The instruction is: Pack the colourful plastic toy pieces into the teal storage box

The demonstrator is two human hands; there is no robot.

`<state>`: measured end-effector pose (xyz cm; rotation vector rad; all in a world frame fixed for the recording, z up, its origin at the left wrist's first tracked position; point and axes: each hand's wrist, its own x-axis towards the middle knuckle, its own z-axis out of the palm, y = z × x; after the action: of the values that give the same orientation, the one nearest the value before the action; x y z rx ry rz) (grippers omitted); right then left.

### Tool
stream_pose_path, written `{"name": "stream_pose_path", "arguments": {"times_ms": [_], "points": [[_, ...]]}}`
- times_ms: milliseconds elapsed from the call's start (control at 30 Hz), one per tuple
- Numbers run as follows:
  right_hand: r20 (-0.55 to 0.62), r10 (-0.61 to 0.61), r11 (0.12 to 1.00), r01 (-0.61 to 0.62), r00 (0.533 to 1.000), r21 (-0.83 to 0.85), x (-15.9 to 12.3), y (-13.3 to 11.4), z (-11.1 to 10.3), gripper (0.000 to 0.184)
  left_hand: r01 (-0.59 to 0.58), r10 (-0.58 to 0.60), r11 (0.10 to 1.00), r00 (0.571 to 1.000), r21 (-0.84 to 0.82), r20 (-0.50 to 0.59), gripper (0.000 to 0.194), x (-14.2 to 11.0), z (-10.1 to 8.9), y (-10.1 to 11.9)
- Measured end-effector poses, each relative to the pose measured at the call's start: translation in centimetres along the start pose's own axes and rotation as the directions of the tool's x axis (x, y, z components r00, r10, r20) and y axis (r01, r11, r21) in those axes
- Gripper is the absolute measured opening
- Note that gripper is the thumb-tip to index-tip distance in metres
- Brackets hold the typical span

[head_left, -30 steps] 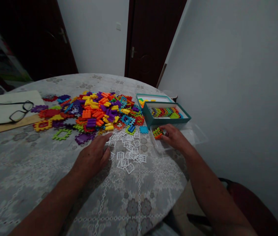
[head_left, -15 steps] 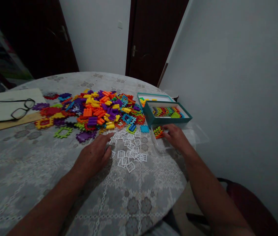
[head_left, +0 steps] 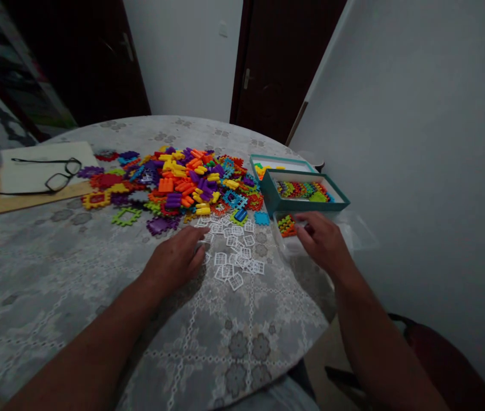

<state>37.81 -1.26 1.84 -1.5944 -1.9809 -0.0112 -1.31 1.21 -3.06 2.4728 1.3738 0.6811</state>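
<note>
My left hand (head_left: 179, 258) lies flat on the tablecloth, fingers stretched out, its fingertips touching the left edge of a scatter of small white grid pieces (head_left: 233, 251). My right hand (head_left: 324, 242) hovers over a clear plastic tray (head_left: 287, 246) at the table's right edge, fingers curled beside a small cluster of orange, green and yellow pieces (head_left: 287, 225) in it. I cannot see whether these fingers hold anything. Beyond the white pieces spreads a big heap of coloured plastic building pieces (head_left: 182, 182).
A teal box (head_left: 275, 198) filled with coloured pieces stands behind the tray, with a second teal tray (head_left: 263, 160) behind it. Glasses (head_left: 56, 178) rest on a pale board (head_left: 32, 182) at far left. A wall runs close on the right; a dark chair (head_left: 435, 354) stands below.
My right hand has drawn back slightly from the coloured cluster in the clear tray. The left hand stays flat by the white pieces. The view has shifted a little to the left.
</note>
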Motion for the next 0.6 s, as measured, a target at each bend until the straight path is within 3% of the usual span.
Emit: {"name": "stream_pose_path", "arguments": {"times_ms": [67, 167, 233, 433, 500, 600], "points": [[0.146, -0.065, 0.996, 0.056, 0.987, 0.068, -0.6, -2.5, -0.2, 0.023, -0.010, 0.012, 1.000, 0.996, -0.022, 0.087, 0.040, -0.1, -0.3, 0.2], [0.395, -0.157, 0.985, 0.114, 0.905, 0.130, -1.9, -5.4, 0.8, 0.026, -0.053, 0.065, 0.997, 0.974, -0.061, 0.218, 0.039, -0.3, -0.9, 0.7], [0.482, -0.149, 0.988, 0.114, 0.863, 0.102, -2.9, -6.6, 2.0, 0.030, -0.061, 0.079, 0.995, 0.955, -0.073, 0.284, 0.048, -0.4, -1.3, 1.2], [0.471, -0.044, 0.999, 0.033, 0.881, 0.031, -4.7, -8.4, 5.5, 0.027, -0.080, 0.075, 0.997, 0.947, 0.003, 0.313, 0.086, -0.7, -0.5, 3.2], [0.444, -0.067, 0.997, 0.040, 0.893, 0.070, -4.7, -8.9, 6.4, 0.025, -0.081, 0.062, 0.995, 0.953, 0.052, 0.298, 0.087, -0.6, 0.2, 3.8], [0.419, -0.116, 0.990, 0.069, 0.900, 0.126, -3.7, -9.6, 7.7, 0.017, -0.037, 0.006, 0.992, 0.968, 0.120, 0.251, 0.073, -0.3, 0.9, 4.2]]}}
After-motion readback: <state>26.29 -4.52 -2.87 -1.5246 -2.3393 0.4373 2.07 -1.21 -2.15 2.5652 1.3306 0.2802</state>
